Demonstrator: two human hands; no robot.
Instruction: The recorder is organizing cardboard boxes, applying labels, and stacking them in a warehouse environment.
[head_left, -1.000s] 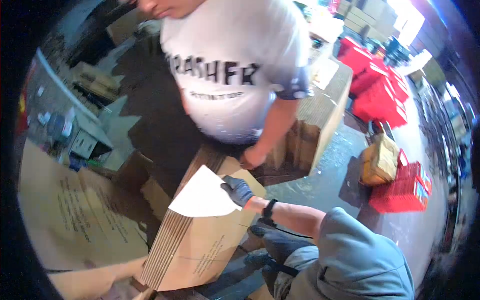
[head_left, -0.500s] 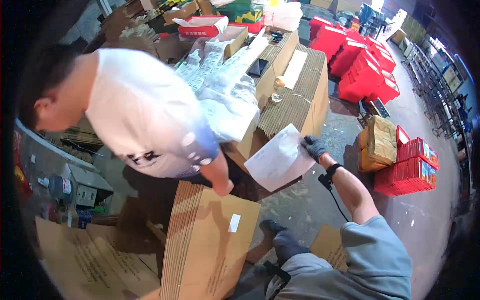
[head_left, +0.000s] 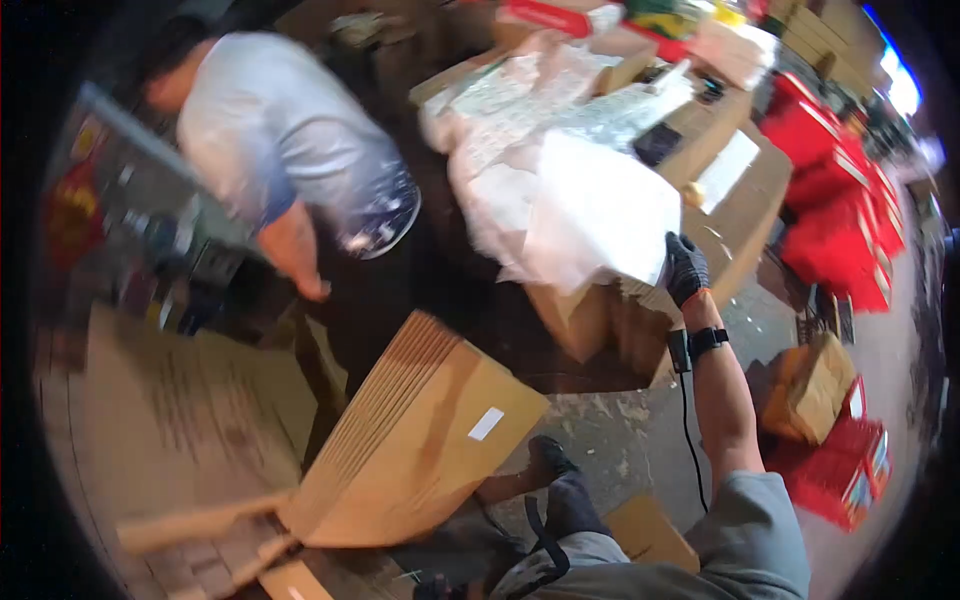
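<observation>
My right hand [head_left: 686, 270] wears a dark grey glove and pinches the right edge of a large white sheet of paper [head_left: 602, 207]. The sheet spreads to the left, above the near end of a pile of flattened cardboard [head_left: 740, 215] and next to crumpled clear plastic [head_left: 490, 200]. A black band with a small device and a cable circles my right wrist. My left hand does not show. Left of my legs, a stack of folded cardboard boxes [head_left: 410, 450] leans at a tilt, a white label [head_left: 486, 424] on its face.
A co-worker in a white and blue shirt [head_left: 300, 140] stands at the left. Red boxes [head_left: 835, 215] are piled at the far right. Nearer are a brown wrapped bundle [head_left: 808, 385] and red packs [head_left: 830, 470]. Flat cardboard [head_left: 190, 420] lies at the lower left.
My right hand has carried the white sheet up toward the plastic and cardboard pile. The co-worker has moved away to the left, their hand off the box stack. The view has turned.
</observation>
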